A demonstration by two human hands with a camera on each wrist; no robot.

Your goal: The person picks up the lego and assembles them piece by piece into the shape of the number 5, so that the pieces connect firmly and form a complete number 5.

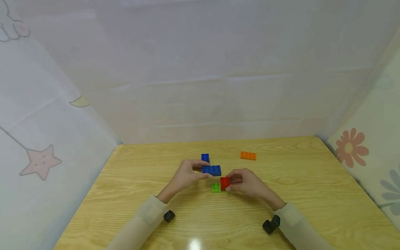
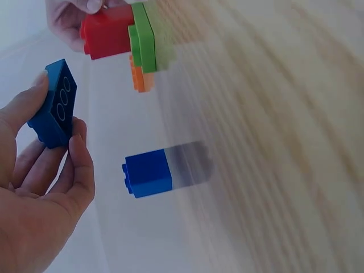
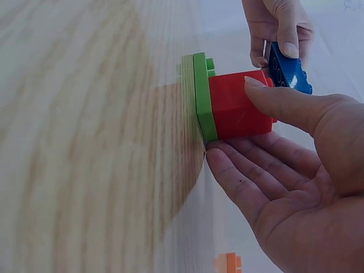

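Note:
My left hand (image 1: 187, 174) pinches a long blue building brick (image 1: 214, 170) between thumb and fingers, held up off the table. Rings on its hollow underside show in the left wrist view. To its right, my right hand (image 1: 248, 183) holds a red brick (image 3: 236, 111), thumb on one side and fingers beneath in the right wrist view. The red brick sits on the right half of a flat green brick (image 1: 215, 188), which lies on the table with its left studs bare. The held blue brick hovers just behind and left of the red one.
A smaller blue brick (image 1: 205, 157) stands on the wooden table (image 1: 131, 194) right behind my left fingers. Farther back to the right lies a flat orange brick (image 1: 248, 156). A pale cloth wall (image 1: 200, 104) rises at the table's back edge.

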